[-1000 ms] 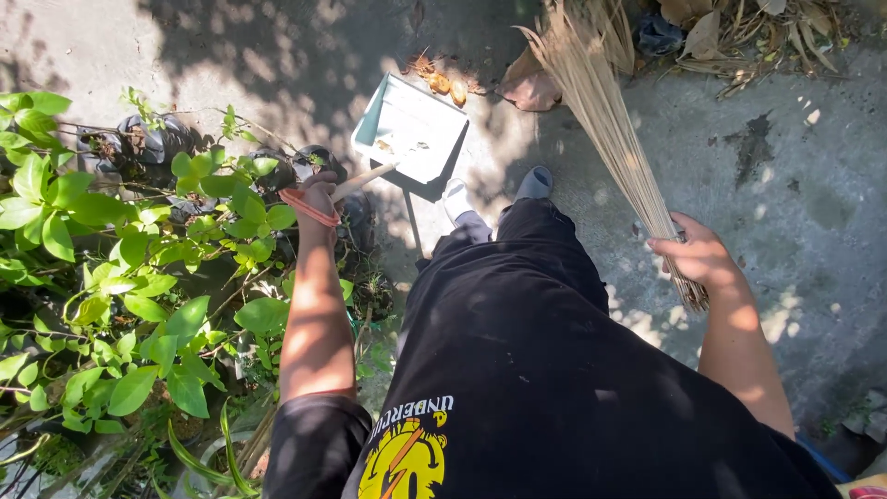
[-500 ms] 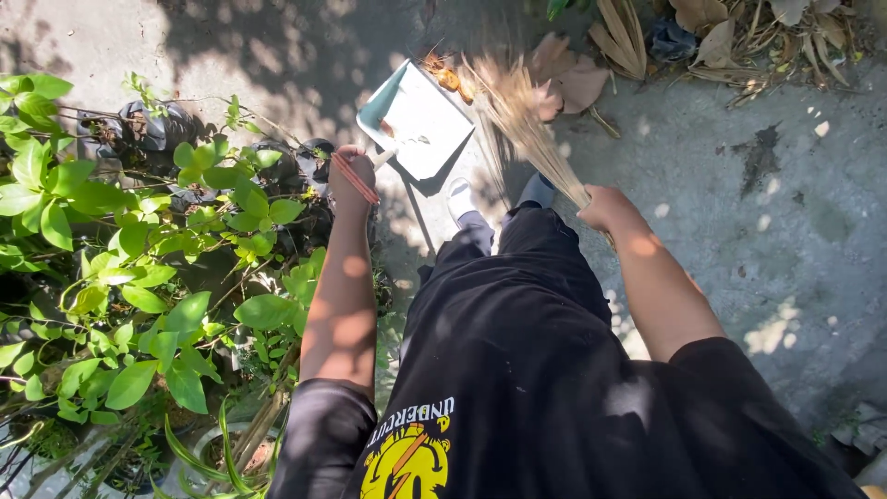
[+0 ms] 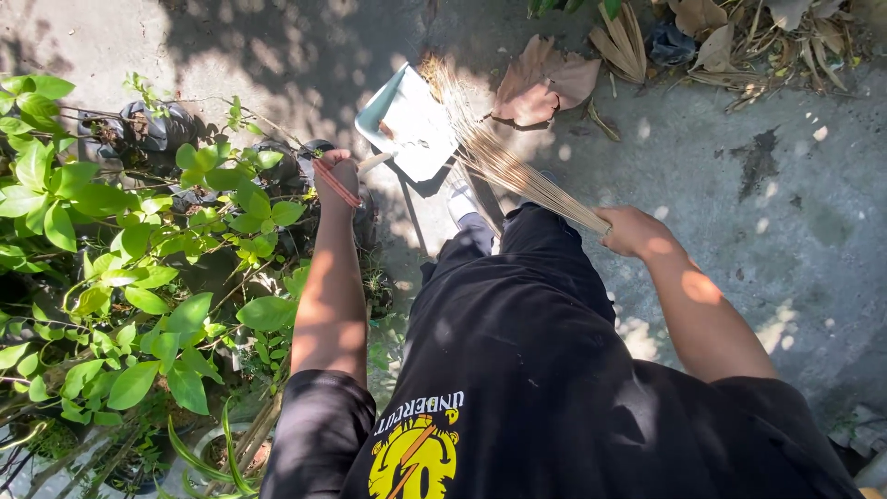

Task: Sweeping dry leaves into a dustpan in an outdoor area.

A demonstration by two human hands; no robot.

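My left hand (image 3: pixel 340 176) grips the pale handle of a light teal dustpan (image 3: pixel 407 125) that rests tilted on the concrete; a red band circles that wrist. My right hand (image 3: pixel 628 229) is closed on a bundle-type stick broom (image 3: pixel 499 152), whose bristle tips reach across the dustpan's top edge. A few small dry leaf bits lie inside the pan. Large brown dry leaves (image 3: pixel 545 83) sit on the ground just right of the pan.
Green leafy potted plants (image 3: pixel 139 268) in black nursery bags crowd the left side. A heap of dry leaves and debris (image 3: pixel 739 37) lies at the top right. My shoe (image 3: pixel 462 199) stands just below the dustpan. Grey concrete (image 3: pixel 785 212) spreads to the right.
My right hand swung the broom leftward from the open concrete to the dustpan. The left hand kept its hold on the pan's handle, and the view shifted slightly.
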